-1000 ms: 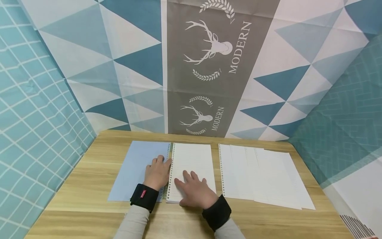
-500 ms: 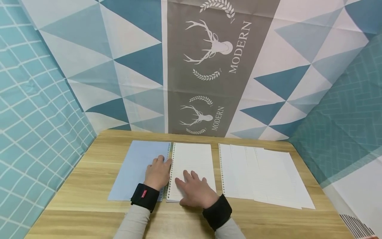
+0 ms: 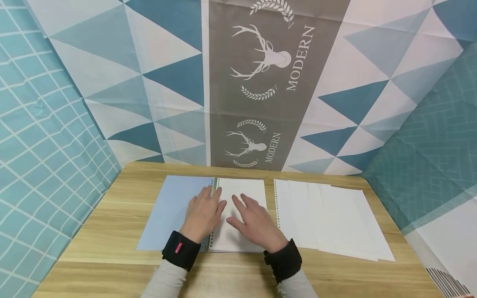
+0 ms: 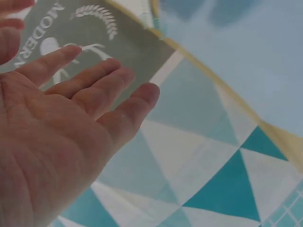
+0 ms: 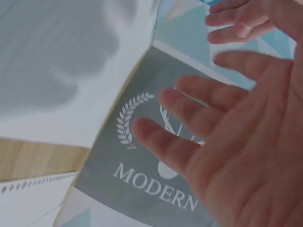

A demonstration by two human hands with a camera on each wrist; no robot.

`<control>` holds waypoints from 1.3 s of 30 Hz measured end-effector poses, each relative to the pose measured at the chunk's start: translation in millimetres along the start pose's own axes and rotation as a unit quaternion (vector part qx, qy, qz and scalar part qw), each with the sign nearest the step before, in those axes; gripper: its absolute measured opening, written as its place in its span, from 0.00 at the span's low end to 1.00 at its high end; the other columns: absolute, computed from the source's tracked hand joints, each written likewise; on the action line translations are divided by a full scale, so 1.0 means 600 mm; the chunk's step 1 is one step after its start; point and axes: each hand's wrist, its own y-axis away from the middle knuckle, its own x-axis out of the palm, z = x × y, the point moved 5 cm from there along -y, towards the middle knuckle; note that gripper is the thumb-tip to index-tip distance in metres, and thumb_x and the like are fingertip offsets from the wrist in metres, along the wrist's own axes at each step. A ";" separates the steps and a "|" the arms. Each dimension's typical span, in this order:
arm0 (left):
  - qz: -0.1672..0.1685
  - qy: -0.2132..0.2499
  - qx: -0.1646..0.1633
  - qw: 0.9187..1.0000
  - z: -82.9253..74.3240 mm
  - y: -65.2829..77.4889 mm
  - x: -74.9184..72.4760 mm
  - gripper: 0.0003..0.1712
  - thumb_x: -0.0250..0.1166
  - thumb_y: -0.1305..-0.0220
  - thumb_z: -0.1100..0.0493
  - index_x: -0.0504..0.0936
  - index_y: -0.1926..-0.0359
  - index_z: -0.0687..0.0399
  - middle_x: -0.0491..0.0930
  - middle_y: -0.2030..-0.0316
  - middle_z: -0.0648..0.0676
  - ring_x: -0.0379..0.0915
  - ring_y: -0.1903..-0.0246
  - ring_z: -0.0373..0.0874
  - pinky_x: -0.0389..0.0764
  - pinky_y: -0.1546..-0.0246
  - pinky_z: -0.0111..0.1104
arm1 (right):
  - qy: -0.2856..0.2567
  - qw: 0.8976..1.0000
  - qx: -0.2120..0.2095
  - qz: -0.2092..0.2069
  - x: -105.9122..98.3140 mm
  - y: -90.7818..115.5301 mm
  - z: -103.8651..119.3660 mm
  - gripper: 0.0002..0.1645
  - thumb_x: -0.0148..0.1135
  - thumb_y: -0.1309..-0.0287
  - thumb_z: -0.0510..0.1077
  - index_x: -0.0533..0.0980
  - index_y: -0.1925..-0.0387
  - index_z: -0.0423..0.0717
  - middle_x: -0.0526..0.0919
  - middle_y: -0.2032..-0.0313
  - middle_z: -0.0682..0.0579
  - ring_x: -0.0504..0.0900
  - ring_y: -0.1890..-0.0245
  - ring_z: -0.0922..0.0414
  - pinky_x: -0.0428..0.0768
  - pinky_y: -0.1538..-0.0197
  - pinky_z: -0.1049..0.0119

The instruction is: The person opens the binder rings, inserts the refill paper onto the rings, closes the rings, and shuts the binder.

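Open notebook lying flat: blue cover left, white pages right.

a pale grey left sleeve and a matching right sleeve, both lightly creased, are worn. a broad black left wristband — marked by a small red label with pale lettering — is paired with a similarly black right wristband.

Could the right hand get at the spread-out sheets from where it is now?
Probably yes: the right hand looks empty, and the spread-out sheets lie to its right, with nothing seen in the way.
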 end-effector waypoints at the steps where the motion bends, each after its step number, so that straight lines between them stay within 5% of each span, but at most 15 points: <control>1: -0.001 0.002 0.001 1.000 -0.004 0.001 -0.004 0.29 0.54 0.23 0.46 0.72 0.30 0.58 0.70 0.31 0.70 0.66 0.29 0.65 0.72 0.37 0.61 | -0.002 1.000 0.001 -0.015 -0.006 0.000 -0.001 0.40 0.50 0.26 0.64 0.63 0.24 0.46 0.67 0.27 0.35 0.69 0.28 0.37 0.72 0.33 0.39; 15: -0.041 0.025 0.042 0.998 -0.061 0.020 -0.058 0.34 0.48 0.21 0.40 0.66 0.24 0.52 0.57 0.24 0.70 0.49 0.22 0.66 0.63 0.32 0.66 | -0.019 0.993 0.038 -0.113 -0.066 0.011 -0.019 0.41 0.44 0.24 0.65 0.58 0.21 0.49 0.62 0.24 0.39 0.60 0.23 0.39 0.61 0.28 0.33; 39: -0.032 -0.001 0.087 0.996 -0.105 0.038 -0.068 0.35 0.46 0.22 0.37 0.62 0.22 0.47 0.56 0.22 0.65 0.50 0.21 0.61 0.59 0.29 0.65 | -0.018 0.983 0.073 -0.169 -0.123 0.039 -0.075 0.41 0.50 0.26 0.62 0.59 0.23 0.44 0.59 0.24 0.34 0.58 0.23 0.35 0.57 0.29 0.29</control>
